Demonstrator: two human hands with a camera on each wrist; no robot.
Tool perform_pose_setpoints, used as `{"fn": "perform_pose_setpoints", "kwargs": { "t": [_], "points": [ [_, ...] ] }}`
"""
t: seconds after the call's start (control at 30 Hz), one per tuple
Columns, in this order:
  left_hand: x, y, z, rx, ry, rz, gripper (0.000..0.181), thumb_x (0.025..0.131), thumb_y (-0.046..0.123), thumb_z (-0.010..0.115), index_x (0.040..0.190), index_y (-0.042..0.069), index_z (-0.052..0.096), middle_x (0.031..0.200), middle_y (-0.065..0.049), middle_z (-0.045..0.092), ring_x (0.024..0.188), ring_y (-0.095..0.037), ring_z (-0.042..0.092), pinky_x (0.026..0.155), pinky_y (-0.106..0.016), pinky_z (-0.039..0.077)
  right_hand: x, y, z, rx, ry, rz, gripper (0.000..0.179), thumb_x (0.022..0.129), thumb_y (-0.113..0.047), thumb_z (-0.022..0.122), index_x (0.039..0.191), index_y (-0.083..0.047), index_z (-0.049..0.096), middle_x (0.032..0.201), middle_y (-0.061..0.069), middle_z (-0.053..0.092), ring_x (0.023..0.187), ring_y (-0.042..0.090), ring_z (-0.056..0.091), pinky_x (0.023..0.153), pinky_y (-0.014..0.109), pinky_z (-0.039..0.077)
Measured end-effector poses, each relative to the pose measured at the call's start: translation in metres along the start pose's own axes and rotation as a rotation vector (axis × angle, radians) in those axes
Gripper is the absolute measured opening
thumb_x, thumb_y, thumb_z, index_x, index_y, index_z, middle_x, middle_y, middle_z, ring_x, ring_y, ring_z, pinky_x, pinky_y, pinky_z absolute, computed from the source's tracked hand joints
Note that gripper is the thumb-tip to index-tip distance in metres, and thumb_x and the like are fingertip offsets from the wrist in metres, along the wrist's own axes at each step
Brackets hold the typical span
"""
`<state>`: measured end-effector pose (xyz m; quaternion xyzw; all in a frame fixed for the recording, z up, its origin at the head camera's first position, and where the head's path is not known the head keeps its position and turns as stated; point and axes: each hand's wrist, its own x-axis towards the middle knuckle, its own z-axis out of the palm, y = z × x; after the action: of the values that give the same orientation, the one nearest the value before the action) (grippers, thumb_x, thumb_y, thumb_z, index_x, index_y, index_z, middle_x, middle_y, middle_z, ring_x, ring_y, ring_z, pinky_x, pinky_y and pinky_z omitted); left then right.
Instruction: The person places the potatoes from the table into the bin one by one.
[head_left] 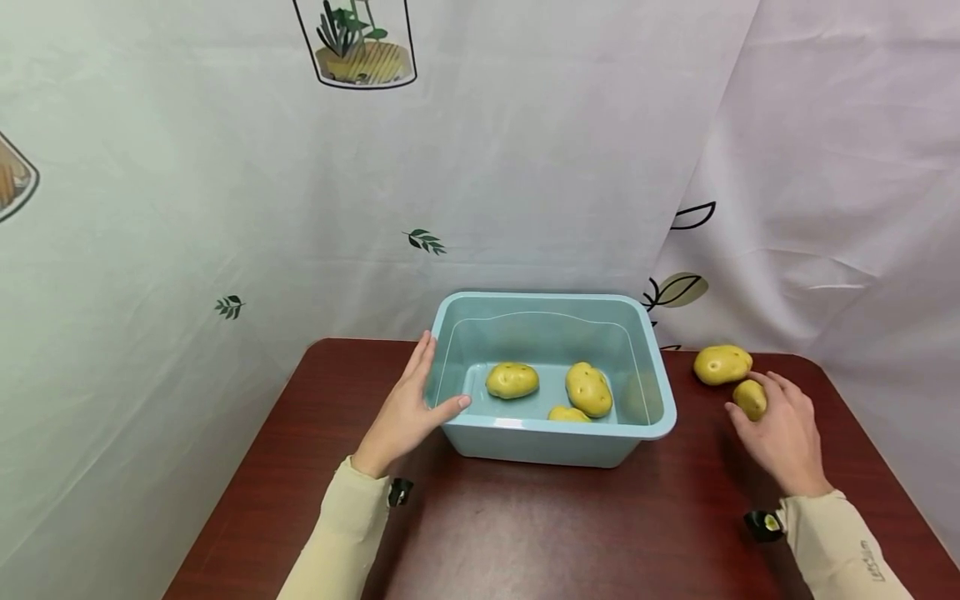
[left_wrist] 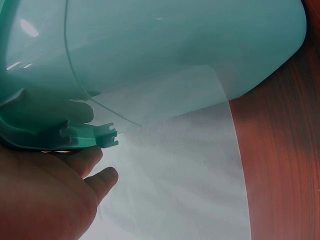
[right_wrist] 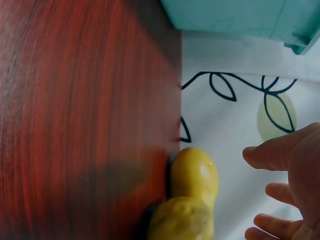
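Observation:
A light blue plastic bin (head_left: pixel 555 446) stands on the table, with three yellow potatoes lying on its floor: one potato (head_left: pixel 512 380) at the left, another potato (head_left: pixel 588 389) at the right and a third (head_left: pixel 569 413) partly hidden by the front wall. My left hand (head_left: pixel 401 417) is at the bin's left rim, fingers extended and thumb reaching over the front left corner. To the right of the bin, my right hand (head_left: pixel 783 429) hovers by the nearer potato (head_left: pixel 750 400), fingers spread in the right wrist view. Just behind lies another potato (head_left: pixel 722 365).
The dark red wooden table (head_left: pixel 525 533) ends at the back against a pale printed cloth (head_left: pixel 525 167) that hangs behind and at both sides. In the right wrist view, the bin's outer wall (right_wrist: pixel 225 20) shows at the top.

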<state>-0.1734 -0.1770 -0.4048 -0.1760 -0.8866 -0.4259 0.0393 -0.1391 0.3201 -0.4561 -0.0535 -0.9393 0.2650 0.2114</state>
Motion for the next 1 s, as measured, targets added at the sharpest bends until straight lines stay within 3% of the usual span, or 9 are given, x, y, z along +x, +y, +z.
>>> {"fn": "perform_pose_setpoints", "kwargs": {
  "t": [0.6, 1.0],
  "points": [
    [-0.001, 0.001, 0.0, -0.013, -0.005, -0.011, 0.105, 0.087, 0.057, 0.072, 0.162, 0.014, 0.013, 0.166, 0.016, 0.002, 0.152, -0.017, 0.017, 0.116, -0.054, 0.028, 0.004, 0.028, 0.007, -0.026, -0.063, 0.093, 0.063, 0.087, -0.014, 0.07, 0.139, 0.011, 0.043, 0.144, 0.043, 0.031, 0.127, 0.065, 0.028, 0.09, 0.074, 0.03],
    [0.0, 0.002, -0.001, -0.008, -0.006, -0.018, 0.106, 0.087, 0.058, 0.072, 0.162, 0.012, 0.013, 0.167, 0.014, 0.003, 0.152, -0.016, 0.015, 0.117, -0.052, 0.027, 0.004, 0.04, 0.009, -0.042, -0.137, 0.104, 0.073, 0.091, -0.016, 0.069, 0.146, 0.013, 0.033, 0.142, 0.047, 0.027, 0.123, 0.068, 0.027, 0.093, 0.075, 0.028]
  ]
}}
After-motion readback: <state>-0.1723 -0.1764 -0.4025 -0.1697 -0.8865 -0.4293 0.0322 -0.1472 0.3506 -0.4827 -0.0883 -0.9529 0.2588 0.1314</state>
